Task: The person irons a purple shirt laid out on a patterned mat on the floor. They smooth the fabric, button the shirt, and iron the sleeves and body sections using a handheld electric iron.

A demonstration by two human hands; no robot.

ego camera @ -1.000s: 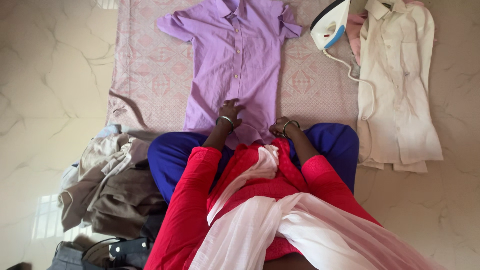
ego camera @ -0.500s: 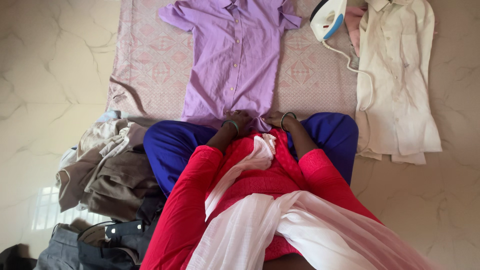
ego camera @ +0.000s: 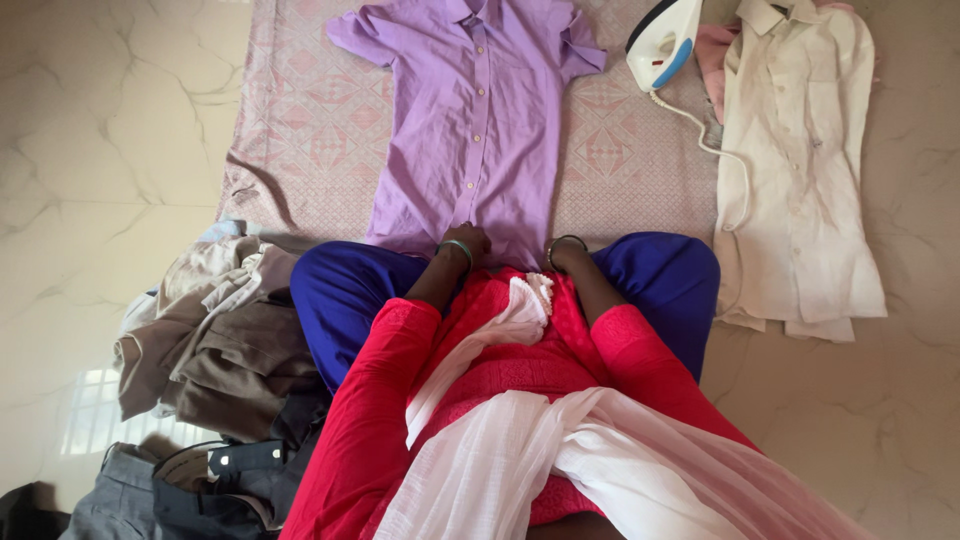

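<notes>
Left hand (ego camera: 468, 243) and right hand (ego camera: 563, 252) both curled, pinching the purple shirt (ego camera: 478, 130) hem

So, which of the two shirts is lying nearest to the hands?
The purple shirt, spread flat on the patterned mat. Both hands, left and right, are at its bottom hem; the cream shirt lies apart, beside the iron.

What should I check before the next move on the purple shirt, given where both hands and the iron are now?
1. Purple shirt lies flat, front up, on the patterned cloth: ok.
2. Left hand rests on the shirt's hem: ok.
3. Right hand at the hem; its fingers are hidden: cannot tell.
4. Iron stands clear of the shirt: ok.
5. Iron cord trails beside the white shirt, off the purple one: ok.
6. Wrinkles remain in the shirt's lower front: not ok.
</notes>
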